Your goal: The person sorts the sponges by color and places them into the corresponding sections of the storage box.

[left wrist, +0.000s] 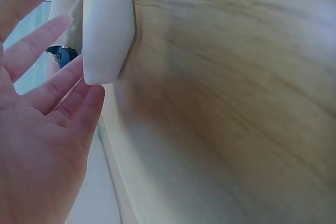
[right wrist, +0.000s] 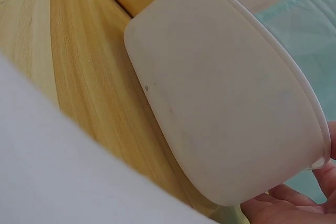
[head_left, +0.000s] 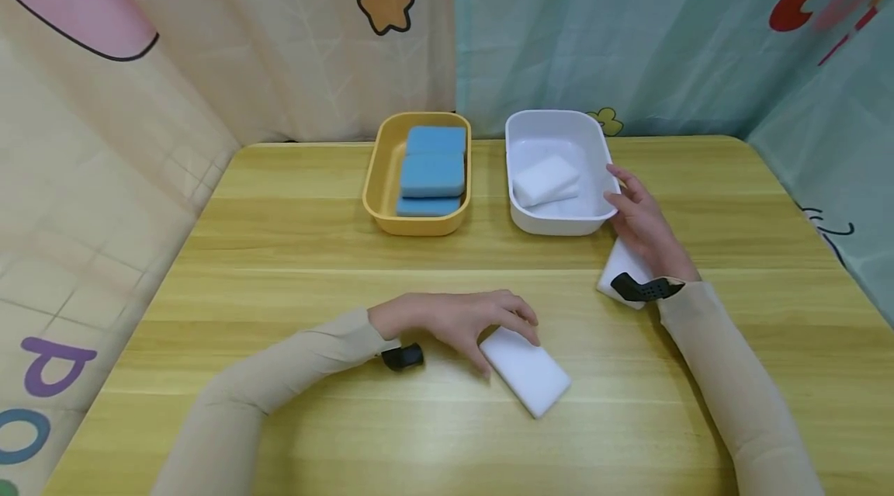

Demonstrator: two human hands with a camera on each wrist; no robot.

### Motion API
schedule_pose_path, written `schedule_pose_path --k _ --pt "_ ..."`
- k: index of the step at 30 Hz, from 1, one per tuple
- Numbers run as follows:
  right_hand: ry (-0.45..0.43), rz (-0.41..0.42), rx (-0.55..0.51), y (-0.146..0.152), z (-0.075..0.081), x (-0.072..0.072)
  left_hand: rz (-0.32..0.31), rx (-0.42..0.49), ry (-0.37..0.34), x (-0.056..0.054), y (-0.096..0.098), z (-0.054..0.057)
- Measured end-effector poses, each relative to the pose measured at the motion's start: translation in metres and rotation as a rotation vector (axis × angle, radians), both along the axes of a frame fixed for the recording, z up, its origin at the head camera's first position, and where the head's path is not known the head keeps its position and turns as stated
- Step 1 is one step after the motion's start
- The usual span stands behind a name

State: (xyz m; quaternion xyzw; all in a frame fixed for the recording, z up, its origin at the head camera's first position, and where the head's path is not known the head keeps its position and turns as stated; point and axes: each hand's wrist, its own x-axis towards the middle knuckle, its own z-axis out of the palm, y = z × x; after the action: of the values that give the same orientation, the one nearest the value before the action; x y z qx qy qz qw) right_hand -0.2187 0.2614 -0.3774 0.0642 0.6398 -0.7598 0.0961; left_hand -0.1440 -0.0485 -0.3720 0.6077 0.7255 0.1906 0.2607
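My left hand (head_left: 475,321) is over a white sponge (head_left: 531,376) lying flat on the table. Its fingers are spread and loosely bent, the thumb on the near side; in the left wrist view the fingertips are right at the end of the sponge (left wrist: 107,30). My right hand (head_left: 642,220) holds the right side of a white bin (head_left: 520,209), with fingertips over the rim and other fingers against the outer wall (right wrist: 226,93). Inside the bin lie white sponges (head_left: 548,178). Another white sponge (head_left: 618,271) lies on the table, partly hidden under my right wrist.
Left of the white bin stands a yellow bin (head_left: 373,193) with several blue sponges (head_left: 433,170) stacked in it. Both bins are near the back edge of the wooden table (head_left: 293,248). Printed curtains (head_left: 279,38) hang behind and at the sides.
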Motion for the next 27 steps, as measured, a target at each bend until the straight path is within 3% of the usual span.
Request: schedule_pose_path --k 11,21,27 --pt "0.049 -0.004 -0.027 0.0008 -0.0058 -0.0006 -0.035 -0.005 0.024 0.0009 -0.0003 -0.0043" --pt "0.018 -0.001 0.062 0.0001 -0.0049 -0.0022 -0.013 0.039 0.013 0.0009 -0.0007 -0.0076" --pt "0.015 -0.003 0.054 0.0007 -0.0041 -0.0014 0.007 0.068 -0.01 0.0014 -0.0015 -0.0085"
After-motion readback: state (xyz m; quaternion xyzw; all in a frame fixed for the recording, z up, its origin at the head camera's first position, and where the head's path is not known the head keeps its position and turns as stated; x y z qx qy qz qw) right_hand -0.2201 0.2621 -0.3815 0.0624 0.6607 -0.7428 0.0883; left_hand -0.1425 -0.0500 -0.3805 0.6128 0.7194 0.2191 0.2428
